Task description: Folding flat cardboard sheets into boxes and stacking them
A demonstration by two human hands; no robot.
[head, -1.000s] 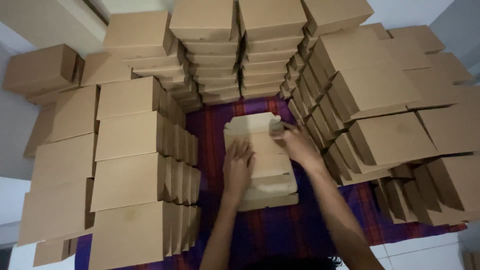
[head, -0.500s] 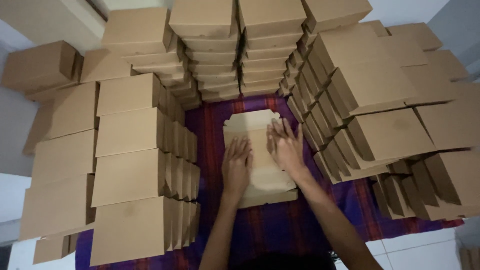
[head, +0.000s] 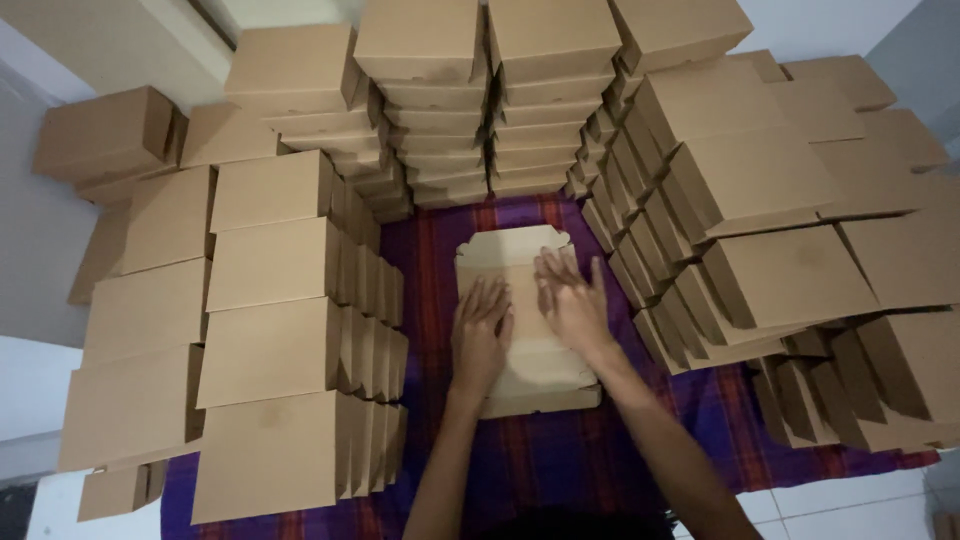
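The one head-worn camera looks steeply down from close above onto the purple cloth (head: 540,460) among stacked boxes (head: 280,350).

The flat cardboard stack (head: 525,320) at frame centre is partly hidden beneath both hands; the folded boxes (head: 880,380) are cut off at right.

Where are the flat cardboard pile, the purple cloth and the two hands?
flat brown cardboard pile (head: 520,250), head view, bare top edge
purple striped cloth (head: 545,465), head view, bare patch below pile
left hand (head: 481,335), head view, back
right hand (head: 572,303), head view, back
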